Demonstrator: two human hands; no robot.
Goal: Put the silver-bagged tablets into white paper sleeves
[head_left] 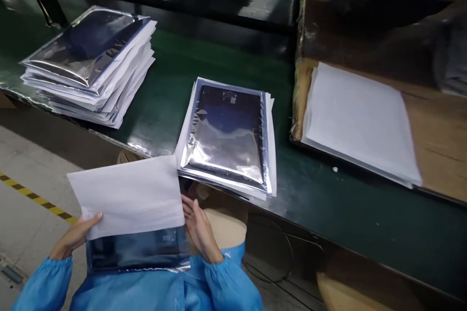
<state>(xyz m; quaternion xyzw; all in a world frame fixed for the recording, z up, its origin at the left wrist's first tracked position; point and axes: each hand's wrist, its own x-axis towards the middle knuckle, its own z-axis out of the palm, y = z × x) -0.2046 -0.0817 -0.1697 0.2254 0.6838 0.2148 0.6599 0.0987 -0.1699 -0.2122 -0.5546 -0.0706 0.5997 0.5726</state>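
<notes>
Clamps matte rectangular sheet (131, 197) in left hand (75, 234), with glossy film pouch (133, 251) below thumb. Holds right hand (200, 231) with thumb and fingers parted, near sheet's edge.

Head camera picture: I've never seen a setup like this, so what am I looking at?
There's no machine here, just a person's two bare hands. The one picture comes from a camera worn on their head, looking forward and down. The left hand grips a white sheet, thumb on top; a dark packet shows beneath it. The right hand is open at the sheet's right edge; whether it touches is unclear. On the green table sit a taller pile and a lower pile, both topped by shiny packets.
</notes>
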